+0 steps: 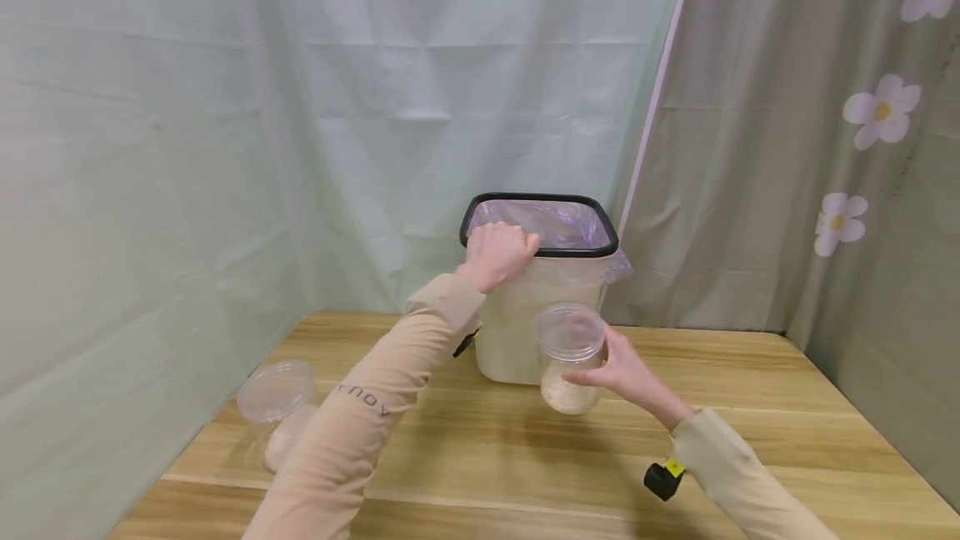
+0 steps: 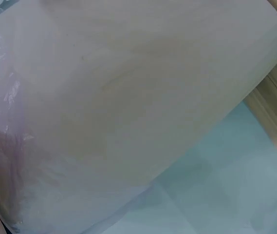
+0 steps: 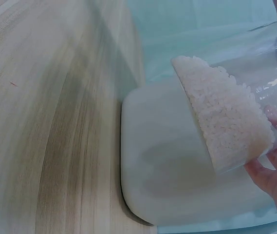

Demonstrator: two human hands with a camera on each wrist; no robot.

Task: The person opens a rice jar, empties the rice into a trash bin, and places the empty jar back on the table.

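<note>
Head view: left grip [image 1: 498, 255] clamped on bin [image 1: 510, 332], right grip [image 1: 626, 369] around lifted rice jar [image 1: 561, 359]; carrying step, apparently, next move needing steadiness.

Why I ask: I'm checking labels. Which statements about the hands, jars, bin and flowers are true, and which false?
1. The right hand holds a jar of rice. True.
2. The left hand holds the other jar. False: it is on the rim of the bin.
3. A purple bag lines the bin. True.
4. Rice fills the held jar to the top. False: only its lower part holds rice.
5. The flowers are red. False: they are mostly white.
6. The left sleeve partly hides the other jar. True.
</note>
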